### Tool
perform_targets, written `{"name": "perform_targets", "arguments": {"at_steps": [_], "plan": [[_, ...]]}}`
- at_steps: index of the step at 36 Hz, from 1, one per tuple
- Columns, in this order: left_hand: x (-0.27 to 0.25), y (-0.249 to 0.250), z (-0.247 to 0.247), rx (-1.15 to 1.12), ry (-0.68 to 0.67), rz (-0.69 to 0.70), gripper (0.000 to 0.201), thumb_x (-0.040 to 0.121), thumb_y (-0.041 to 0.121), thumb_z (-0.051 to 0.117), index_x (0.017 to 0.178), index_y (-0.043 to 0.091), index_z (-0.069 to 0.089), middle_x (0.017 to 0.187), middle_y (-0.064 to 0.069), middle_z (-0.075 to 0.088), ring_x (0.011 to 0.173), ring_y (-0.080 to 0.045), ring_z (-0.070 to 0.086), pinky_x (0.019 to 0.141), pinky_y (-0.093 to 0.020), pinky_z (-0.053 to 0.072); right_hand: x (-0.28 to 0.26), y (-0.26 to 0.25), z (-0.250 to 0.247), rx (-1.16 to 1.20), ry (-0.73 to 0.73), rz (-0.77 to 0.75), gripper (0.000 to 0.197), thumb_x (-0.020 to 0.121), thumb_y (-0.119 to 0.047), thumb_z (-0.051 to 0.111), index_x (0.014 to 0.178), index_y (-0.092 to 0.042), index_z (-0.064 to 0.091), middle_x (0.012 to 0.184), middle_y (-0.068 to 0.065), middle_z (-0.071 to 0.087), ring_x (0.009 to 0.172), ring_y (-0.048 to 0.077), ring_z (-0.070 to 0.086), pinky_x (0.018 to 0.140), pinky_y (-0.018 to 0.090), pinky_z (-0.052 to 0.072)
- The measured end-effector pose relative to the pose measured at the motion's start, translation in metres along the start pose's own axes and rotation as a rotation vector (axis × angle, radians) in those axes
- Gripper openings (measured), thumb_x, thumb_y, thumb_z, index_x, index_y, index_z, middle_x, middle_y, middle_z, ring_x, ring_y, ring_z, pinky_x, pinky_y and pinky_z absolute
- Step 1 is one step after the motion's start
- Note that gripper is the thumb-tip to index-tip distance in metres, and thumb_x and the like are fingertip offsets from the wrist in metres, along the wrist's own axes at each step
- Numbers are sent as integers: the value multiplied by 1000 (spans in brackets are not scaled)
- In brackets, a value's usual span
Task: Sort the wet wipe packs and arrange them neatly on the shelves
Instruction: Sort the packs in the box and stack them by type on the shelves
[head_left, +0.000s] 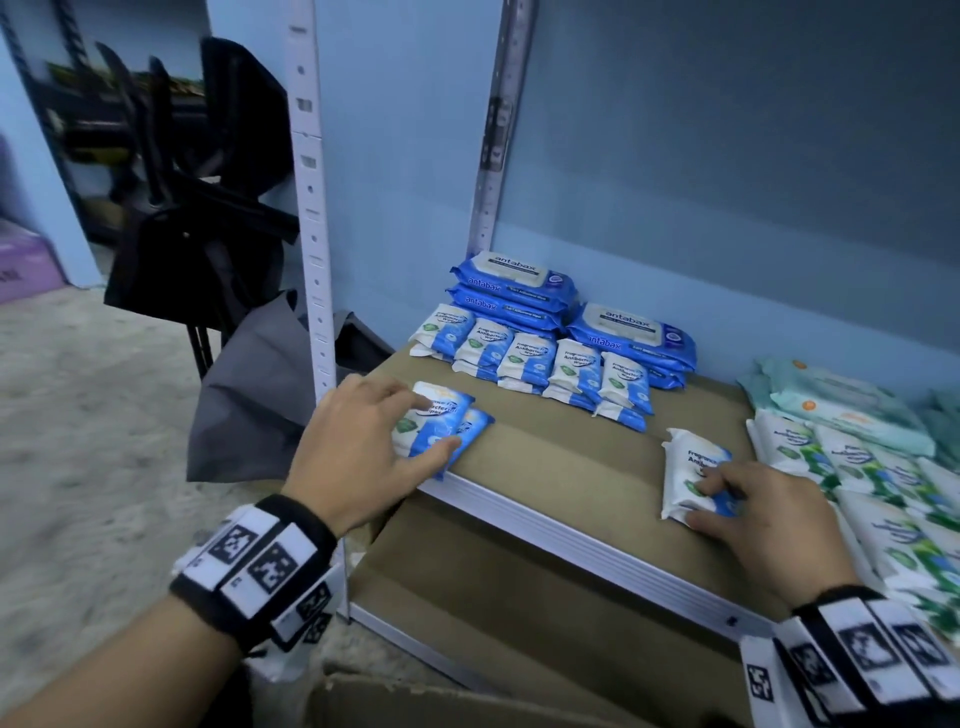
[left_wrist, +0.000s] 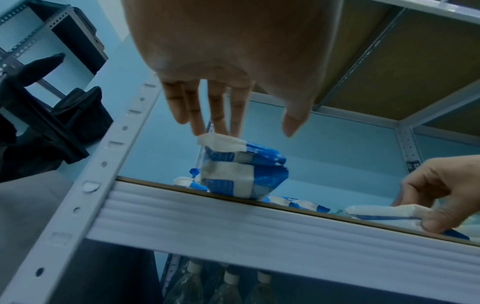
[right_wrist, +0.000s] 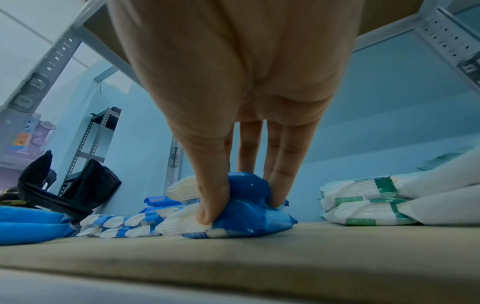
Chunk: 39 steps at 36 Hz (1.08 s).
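Two small blue-and-white wipe packs (head_left: 460, 410) lie stacked at the front left corner of the brown shelf board (head_left: 561, 457). My left hand (head_left: 439, 423) is spread over them. In the left wrist view its straight fingertips (left_wrist: 223, 129) touch the top pack's flap (left_wrist: 221, 142) and the thumb hangs free. Further right, my right hand (head_left: 698, 501) pinches another blue-and-white stack (head_left: 685, 457) that rests on the board. The right wrist view shows its thumb (right_wrist: 207, 209) and fingers squeezing two packs (right_wrist: 249, 224) together.
A row of small blue-and-white packs (head_left: 530, 358) stands behind, in front of large blue antabax packs (head_left: 514, 283). Green-and-white packs (head_left: 857, 467) and teal packs (head_left: 841, 400) fill the right side. A white upright (head_left: 311, 208) bounds the shelf's left; a cardboard box (head_left: 467, 701) sits below.
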<state>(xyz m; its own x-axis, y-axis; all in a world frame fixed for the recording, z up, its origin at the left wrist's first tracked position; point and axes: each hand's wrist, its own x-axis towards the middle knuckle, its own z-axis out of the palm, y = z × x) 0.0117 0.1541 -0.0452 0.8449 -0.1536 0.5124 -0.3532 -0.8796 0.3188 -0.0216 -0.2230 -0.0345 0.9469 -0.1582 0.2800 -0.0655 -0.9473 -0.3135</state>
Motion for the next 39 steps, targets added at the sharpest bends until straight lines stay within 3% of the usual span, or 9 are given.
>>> {"name": "perform_targets", "arguments": {"at_steps": [3,7,10,13,17,23,29,32,39], "plan": [[2,5,7,-3,-31,-120,67,75,78,55,115,27,67,112,11,58,100,-11,47,85,-28,43,1,3,0,2,-10,-12,32,61,-25,93,73,-32,64,92,-3,73,85,25,65,69,32,45],[4,11,14,-61,-60,-111,45,77,55,69,111,25,70,110,9,57,107,-12,48,92,-30,45,8,7,0,-2,-43,-25,38,58,-29,94,65,-37,58,93,-7,72,85,20,63,70,28,42],[5,17,15,-51,-73,-88,37,79,44,69,110,24,71,113,8,59,109,-14,48,95,-32,44,14,5,-4,-28,-84,-20,35,60,-30,93,65,-34,58,89,-9,70,81,16,60,66,26,37],[7,22,16,-16,-103,-71,39,78,43,69,111,23,70,114,6,60,110,-16,49,95,-32,43,22,2,-8,-99,-114,-20,28,62,-33,92,71,-30,65,82,-7,67,78,17,58,63,26,35],[10,29,16,47,-182,-70,46,78,44,70,119,25,63,119,6,56,110,-17,47,92,-29,42,35,0,-8,-179,-161,2,31,62,-37,91,73,-38,61,88,-4,71,90,21,62,72,30,47],[16,26,16,74,-193,-127,34,81,36,68,112,28,62,117,5,55,101,-18,50,76,-26,36,52,-6,-8,-215,-212,2,30,62,-37,91,76,-35,65,98,-4,70,94,21,61,81,31,50],[28,19,20,103,-163,-198,32,79,35,71,109,24,65,108,1,57,93,-23,53,78,-33,45,74,-9,-6,-212,-253,53,26,64,-29,90,75,-32,66,101,-5,67,93,20,60,74,26,42],[36,14,24,155,-159,-235,31,80,34,69,108,22,64,105,0,57,85,-21,46,73,-32,41,83,-13,-4,-251,-265,66,24,67,-30,88,82,-29,70,103,-3,65,91,19,57,72,26,40],[59,8,35,214,-144,-318,26,85,26,63,109,17,64,105,-4,55,88,-28,50,73,-40,50,99,-15,-1,-267,-253,67,26,64,-32,90,80,-31,69,103,-1,67,85,18,57,70,25,38]]}}
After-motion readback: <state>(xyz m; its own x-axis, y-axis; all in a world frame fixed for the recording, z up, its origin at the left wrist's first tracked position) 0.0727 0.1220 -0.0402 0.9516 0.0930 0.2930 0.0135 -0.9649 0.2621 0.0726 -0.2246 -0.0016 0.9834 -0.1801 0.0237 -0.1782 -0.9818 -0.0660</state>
